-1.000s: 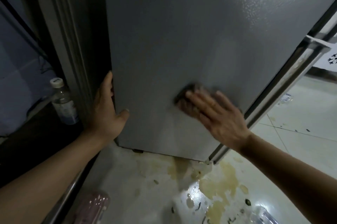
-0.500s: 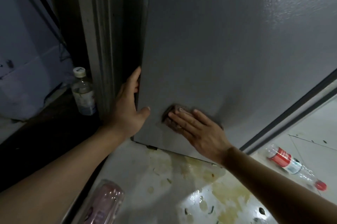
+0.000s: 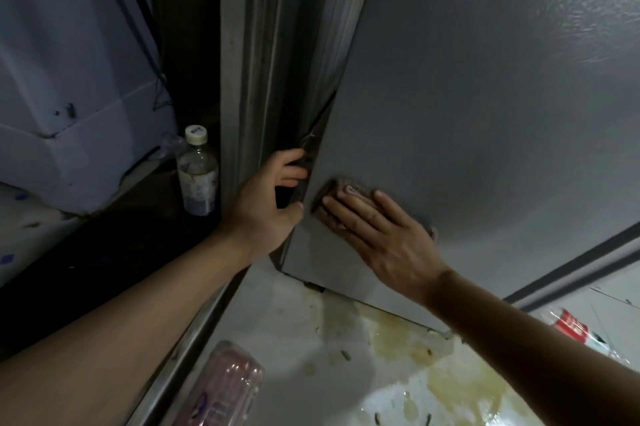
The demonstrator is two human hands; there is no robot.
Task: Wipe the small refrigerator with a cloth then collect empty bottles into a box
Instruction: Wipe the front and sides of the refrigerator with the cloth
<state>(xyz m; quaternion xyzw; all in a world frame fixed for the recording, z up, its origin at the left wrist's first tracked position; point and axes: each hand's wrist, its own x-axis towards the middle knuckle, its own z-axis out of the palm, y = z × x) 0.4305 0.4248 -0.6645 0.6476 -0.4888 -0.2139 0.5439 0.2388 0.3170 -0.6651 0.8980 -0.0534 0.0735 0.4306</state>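
The cloth (image 3: 334,191) is pressed flat against the grey side panel of the refrigerator (image 3: 485,96), low down and close to its left rear edge, by the right hand (image 3: 377,235), whose fingers are laid straight and slightly apart over it. The left hand (image 3: 268,204) is hooked round that rear edge, fingers curled behind the panel and thumb out in front, so the cabinet is steadied.

Wiping is judged to be under way, with the bottles not yet gathered. A capped bottle (image 3: 197,172) is seen standing upright in the dark gap to the left; a red-labelled bottle (image 3: 571,325) lies on the floor at the far right, and something pinkish, perhaps another bottle (image 3: 221,387), is lying near the bottom edge. No box is in view.

Risks are noted: the stained, wet-looking floor (image 3: 398,356) could be slipped on, and the curled fingers could be pinched behind the cabinet if it is shifted by hard rubbing.
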